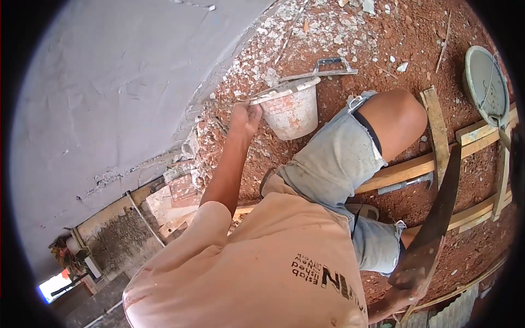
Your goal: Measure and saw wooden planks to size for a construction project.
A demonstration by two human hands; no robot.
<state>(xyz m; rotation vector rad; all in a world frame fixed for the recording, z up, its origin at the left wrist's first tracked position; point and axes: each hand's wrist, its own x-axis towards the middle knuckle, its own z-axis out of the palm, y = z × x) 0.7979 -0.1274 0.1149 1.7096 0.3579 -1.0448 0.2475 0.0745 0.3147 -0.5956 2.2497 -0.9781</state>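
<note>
the left hand [246, 119] grips the rim of the bucket [291, 113], far and left; the right hand [411, 295] holds the saw [435, 221], right side. a careless swing could perhaps cut the right leg [376, 249].

Wall [115, 82]: evenly lit, moderately bright
White patch [54, 285]: overexposed glare, blue fringe
Ground [404, 33]: diffuse light, soft shadows; right edge bowed, black-vignetted

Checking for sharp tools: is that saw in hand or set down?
In hand: the right grip holds the saw at its wide end.
</note>
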